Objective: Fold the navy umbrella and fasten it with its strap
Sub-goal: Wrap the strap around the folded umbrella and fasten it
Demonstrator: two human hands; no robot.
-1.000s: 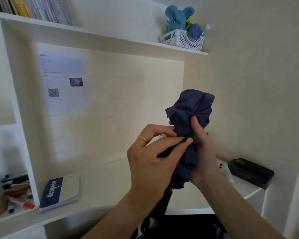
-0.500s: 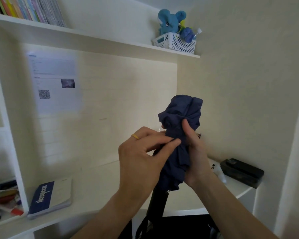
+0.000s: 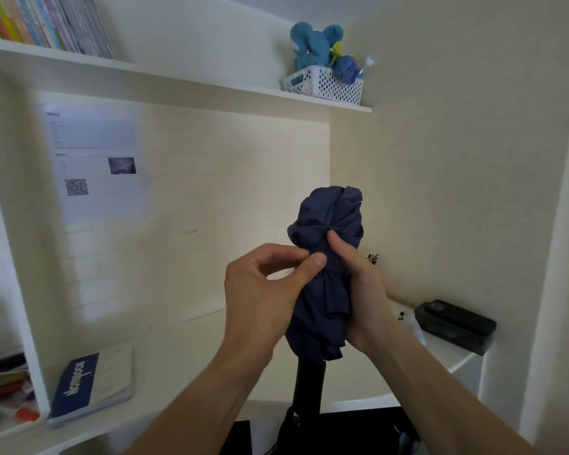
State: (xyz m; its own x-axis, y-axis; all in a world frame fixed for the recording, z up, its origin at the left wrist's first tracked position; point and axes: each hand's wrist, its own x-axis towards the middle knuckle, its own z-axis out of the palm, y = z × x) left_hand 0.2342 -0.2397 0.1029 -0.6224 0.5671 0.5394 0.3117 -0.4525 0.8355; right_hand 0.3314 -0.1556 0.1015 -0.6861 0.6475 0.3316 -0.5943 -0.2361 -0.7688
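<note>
Navy umbrella [image 3: 326, 284] held upright in mid-air above the white counter [image 3: 184, 366], black handle [image 3: 309, 385] hanging below the hands. Pale walls all round; long white shelf [image 3: 178, 83] well above the fingers, carrying a row of books [image 3: 46, 24] at left and a white basket [image 3: 322, 85] with a blue plush toy [image 3: 312, 44] at right. Printed sheet [image 3: 96, 165] up-left of the fingers on the back wall. Notebook [image 3: 89, 385] down-left on the counter; black case [image 3: 454, 326] down-right. Right hand [image 3: 365, 290] wrapped round the gathered canopy, thumb pressed on it. Left hand [image 3: 263, 290] pinching cloth between thumb and forefinger. Compared with a second ago: canopy bunched tighter, left fingers curled in rather than stretched across.
</note>
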